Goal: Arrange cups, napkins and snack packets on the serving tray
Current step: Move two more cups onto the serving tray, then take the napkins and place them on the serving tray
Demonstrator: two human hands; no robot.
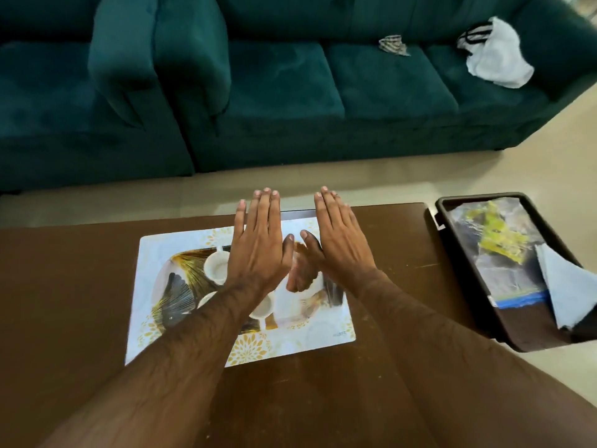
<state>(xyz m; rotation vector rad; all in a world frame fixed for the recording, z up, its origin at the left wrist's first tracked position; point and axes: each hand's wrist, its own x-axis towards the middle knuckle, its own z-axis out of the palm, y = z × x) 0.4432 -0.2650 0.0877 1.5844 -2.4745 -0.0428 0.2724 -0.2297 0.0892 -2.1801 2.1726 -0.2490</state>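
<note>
Left hand (258,250) and right hand (339,244) flat, fingers extended, holding nothing, over patterned serving tray (155,253), corner lettering unreadable

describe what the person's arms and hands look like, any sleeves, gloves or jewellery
Both arms are bare as far as the picture shows, with no sleeve in view. The left hand and the right hand wear no gloves. No watch or bracelet shows at either wrist, and no ring can be made out. Fingernails are short, and the forearms are hairy.
</note>
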